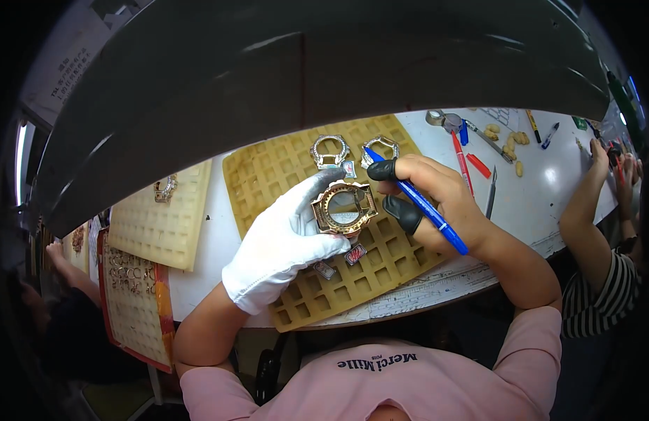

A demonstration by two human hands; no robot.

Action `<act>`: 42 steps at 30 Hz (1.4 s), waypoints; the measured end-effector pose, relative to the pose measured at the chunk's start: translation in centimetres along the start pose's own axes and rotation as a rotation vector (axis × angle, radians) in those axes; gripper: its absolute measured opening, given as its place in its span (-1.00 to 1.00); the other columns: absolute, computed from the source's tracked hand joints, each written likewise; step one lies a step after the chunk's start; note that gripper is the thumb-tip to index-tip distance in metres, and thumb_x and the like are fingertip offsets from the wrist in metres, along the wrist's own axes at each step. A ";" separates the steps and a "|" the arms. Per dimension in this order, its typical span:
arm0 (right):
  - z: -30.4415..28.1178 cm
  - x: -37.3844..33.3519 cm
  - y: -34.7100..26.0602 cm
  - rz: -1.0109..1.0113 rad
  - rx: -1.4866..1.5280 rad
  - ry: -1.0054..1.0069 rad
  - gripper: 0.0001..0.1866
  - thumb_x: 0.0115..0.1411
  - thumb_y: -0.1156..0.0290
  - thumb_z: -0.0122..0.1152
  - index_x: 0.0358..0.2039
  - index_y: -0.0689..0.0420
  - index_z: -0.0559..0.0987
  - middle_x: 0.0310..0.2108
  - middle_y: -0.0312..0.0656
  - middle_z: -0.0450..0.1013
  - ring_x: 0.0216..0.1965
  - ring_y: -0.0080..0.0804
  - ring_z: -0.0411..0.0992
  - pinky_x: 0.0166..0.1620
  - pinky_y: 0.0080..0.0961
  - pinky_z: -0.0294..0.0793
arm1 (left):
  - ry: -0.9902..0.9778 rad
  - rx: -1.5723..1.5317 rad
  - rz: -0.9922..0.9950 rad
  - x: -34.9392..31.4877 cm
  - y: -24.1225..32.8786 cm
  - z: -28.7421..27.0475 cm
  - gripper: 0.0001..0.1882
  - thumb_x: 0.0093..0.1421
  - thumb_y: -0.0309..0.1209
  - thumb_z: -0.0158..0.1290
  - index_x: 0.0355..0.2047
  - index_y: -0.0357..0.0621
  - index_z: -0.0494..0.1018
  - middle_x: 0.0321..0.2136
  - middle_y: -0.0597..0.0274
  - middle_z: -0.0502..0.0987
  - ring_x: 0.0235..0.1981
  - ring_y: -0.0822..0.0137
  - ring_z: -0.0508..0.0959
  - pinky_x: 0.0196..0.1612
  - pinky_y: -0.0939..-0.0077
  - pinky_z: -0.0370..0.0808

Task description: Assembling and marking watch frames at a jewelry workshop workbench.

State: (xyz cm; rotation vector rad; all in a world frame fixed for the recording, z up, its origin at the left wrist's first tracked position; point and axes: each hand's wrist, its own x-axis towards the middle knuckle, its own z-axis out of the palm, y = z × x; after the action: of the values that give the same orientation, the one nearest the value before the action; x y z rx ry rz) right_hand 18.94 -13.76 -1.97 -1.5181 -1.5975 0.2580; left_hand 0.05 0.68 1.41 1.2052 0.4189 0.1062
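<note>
My left hand [282,235], in a white glove with darkened fingertips, grips a rose-gold watch case [324,219] by its edge. The case has a round opening through which the surface below shows. In my right hand [437,200], black finger cots cover the thumb and index finger, and a blue marker pen [431,214] is held between them. The pen slants up and left, its tip end above the case and apart from it. Beneath both hands lies a yellow-brown tray [317,309] with rows of square pockets. Two silver watch cases [330,149] rest on its far part.
Small printed tags [355,254] lie on the tray. To the right are a red pen [462,161], a red cap [478,166], a craft knife [491,193] and peanuts [510,146]. A pale tray [156,224] stands left. A dark hood [303,63] overhangs the table; a co-worker's arm [587,203] is at right.
</note>
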 end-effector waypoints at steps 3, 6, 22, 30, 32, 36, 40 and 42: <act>0.0 0.1 -0.1 -0.029 -0.024 -0.020 -0.67 0.06 0.61 0.17 -0.11 0.26 0.48 -0.30 -0.09 0.48 -0.28 -0.31 0.48 -0.20 -0.49 0.47 | -0.027 -0.079 0.034 0.0 -0.3 0.0 -0.24 0.09 -0.65 0.14 0.29 -0.32 0.08 0.11 0.11 0.37 0.06 0.37 0.45 0.08 0.49 0.46; -0.1 0.0 -0.2 0.002 -0.039 -0.037 -0.68 0.05 0.61 0.17 -0.12 0.26 0.49 -0.31 -0.08 0.48 -0.29 -0.30 0.47 -0.22 -0.48 0.47 | -0.039 -0.079 0.038 0.3 -0.4 -0.1 -0.23 0.09 -0.64 0.14 0.29 -0.34 0.07 0.07 0.12 0.40 0.04 0.37 0.46 0.09 0.49 0.45; 0.5 0.1 -0.4 0.120 0.160 0.062 -0.72 0.15 0.61 -0.01 -0.10 0.22 0.48 -0.32 -0.13 0.50 -0.33 -0.43 0.48 -0.24 -0.53 0.47 | 0.003 0.051 -0.004 -0.1 0.0 -0.1 -0.23 0.11 -0.59 0.15 0.30 -0.32 0.07 0.08 0.11 0.38 0.02 0.37 0.46 0.03 0.50 0.48; 1.3 -0.1 -0.1 0.212 0.221 0.048 -0.76 0.10 0.55 0.20 -0.17 0.20 0.50 -0.55 -0.16 0.52 -0.54 -0.40 0.53 -0.44 -0.52 0.47 | -0.016 0.040 0.048 -0.1 -0.7 0.1 -0.23 0.10 -0.63 0.10 0.32 -0.29 0.07 0.15 0.16 0.32 0.09 0.43 0.39 -0.01 0.58 0.47; 1.0 -0.3 -0.3 0.172 0.121 -0.051 -0.80 0.27 0.42 0.17 -0.15 0.24 0.49 -0.48 -0.20 0.54 -0.47 -0.60 0.50 -0.43 -0.66 0.44 | 0.028 0.185 0.001 0.0 -0.6 -0.4 -0.23 0.10 -0.62 0.09 0.33 -0.26 0.07 0.14 0.17 0.33 0.05 0.46 0.42 -0.07 0.61 0.48; 1.1 0.0 -0.8 0.178 0.121 -0.028 -0.82 0.19 0.45 0.28 -0.23 0.23 0.54 -0.50 -0.26 0.53 -0.52 -0.69 0.45 -0.47 -0.69 0.38 | 0.053 0.183 0.092 0.1 -0.8 -0.2 -0.23 0.11 -0.61 0.10 0.33 -0.25 0.06 0.19 0.10 0.31 0.03 0.42 0.46 -0.15 0.60 0.54; 1.6 0.2 -0.4 -0.036 0.135 0.126 -0.84 0.11 0.53 0.32 -0.31 0.24 0.53 -0.56 -0.23 0.48 -0.56 -0.60 0.41 -0.49 -0.60 0.36 | 0.032 0.056 0.084 0.0 -0.2 -0.2 -0.25 0.16 -0.54 0.16 0.29 -0.40 0.06 0.19 -0.02 0.31 0.14 0.32 0.41 0.03 0.49 0.51; 1.2 0.3 -0.3 -0.242 -0.082 0.168 -0.74 -0.05 0.55 0.31 -0.29 0.17 0.52 -0.59 -0.17 0.42 -0.60 -0.30 0.42 -0.49 -0.43 0.35 | 0.028 -0.078 -0.048 -0.1 0.2 -0.1 -0.24 0.13 -0.50 0.20 0.27 -0.42 0.09 0.16 -0.03 0.33 0.07 0.33 0.47 0.05 0.49 0.51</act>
State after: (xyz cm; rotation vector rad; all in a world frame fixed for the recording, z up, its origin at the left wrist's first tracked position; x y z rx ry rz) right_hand 17.92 -13.08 -2.36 -1.3524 -1.6530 -0.0687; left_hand -0.01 0.83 1.56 1.1177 0.4638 0.0978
